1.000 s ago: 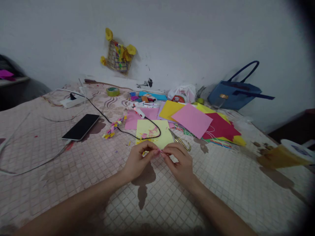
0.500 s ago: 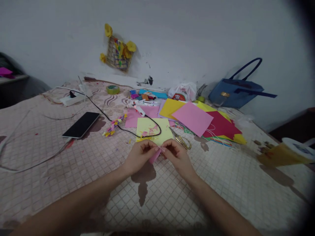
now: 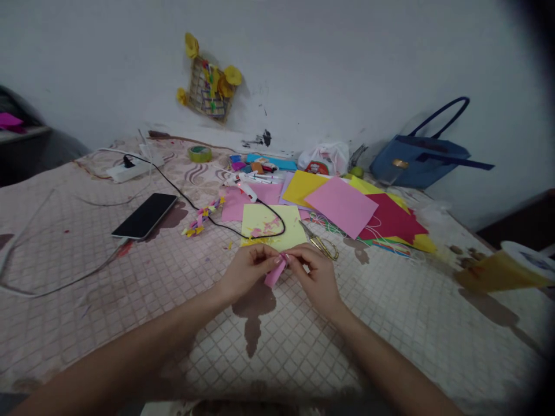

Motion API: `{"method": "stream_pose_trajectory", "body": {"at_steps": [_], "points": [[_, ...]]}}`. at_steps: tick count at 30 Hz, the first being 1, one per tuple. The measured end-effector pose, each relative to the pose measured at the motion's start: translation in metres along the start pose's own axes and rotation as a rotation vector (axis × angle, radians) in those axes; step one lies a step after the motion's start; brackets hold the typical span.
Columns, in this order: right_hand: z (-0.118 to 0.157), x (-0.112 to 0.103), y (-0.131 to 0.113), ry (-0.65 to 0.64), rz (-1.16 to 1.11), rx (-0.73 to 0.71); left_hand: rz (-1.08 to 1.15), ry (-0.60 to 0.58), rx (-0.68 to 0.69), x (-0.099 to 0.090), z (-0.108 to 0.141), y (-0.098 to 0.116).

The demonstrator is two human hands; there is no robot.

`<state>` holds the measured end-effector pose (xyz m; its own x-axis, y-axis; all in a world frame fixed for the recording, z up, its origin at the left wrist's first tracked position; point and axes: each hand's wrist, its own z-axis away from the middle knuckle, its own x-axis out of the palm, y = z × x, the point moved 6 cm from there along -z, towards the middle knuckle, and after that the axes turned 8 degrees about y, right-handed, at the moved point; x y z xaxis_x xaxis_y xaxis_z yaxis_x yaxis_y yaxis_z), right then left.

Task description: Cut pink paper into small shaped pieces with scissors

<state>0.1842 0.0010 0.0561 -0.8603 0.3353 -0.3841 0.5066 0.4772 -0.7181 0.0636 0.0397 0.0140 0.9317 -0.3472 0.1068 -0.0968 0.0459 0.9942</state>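
A small strip of pink paper (image 3: 273, 278) is pinched between both hands above the patterned tablecloth (image 3: 225, 346). My left hand (image 3: 248, 270) grips it from the left with thumb and forefinger. From the right, my right hand (image 3: 315, 276) pinches its upper end, the fingertips of both hands nearly touching. Just beyond the hands lies a pale yellow sheet (image 3: 292, 222) with pink and yellow paper scraps (image 3: 269, 226) on it. Gold-handled scissors (image 3: 324, 247) rest right of that sheet. A white glue gun (image 3: 247, 190) with a black cord lies behind it.
On the left lie a phone (image 3: 145, 216), a power strip (image 3: 134, 167) and cables. A colourful paper garland (image 3: 203, 216) is nearer the middle. Coloured sheets (image 3: 342, 205) spread to the right, before a blue bag (image 3: 420, 160). A yellow tub (image 3: 498, 270) is at far right.
More of the pink strip shows below the fingers, and its upper end now looks bent over. My right fingers have shifted slightly around it. The view has tilted a little.
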Motion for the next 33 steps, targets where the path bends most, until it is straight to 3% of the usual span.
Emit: {"method": "stream_pose_trajectory", "body": {"at_steps": [5,11,33], "points": [[0.001,0.002,0.001,-0.005,0.003,0.014,0.013,-0.055,-0.11,0.006,0.003,-0.002],[0.005,0.003,-0.003,0.001,0.046,-0.087,0.174,-0.071,-0.245,0.009,0.007,-0.009],[0.011,0.011,0.001,-0.127,0.253,-0.405,0.343,-0.05,-0.306,0.005,0.003,-0.018]]}}
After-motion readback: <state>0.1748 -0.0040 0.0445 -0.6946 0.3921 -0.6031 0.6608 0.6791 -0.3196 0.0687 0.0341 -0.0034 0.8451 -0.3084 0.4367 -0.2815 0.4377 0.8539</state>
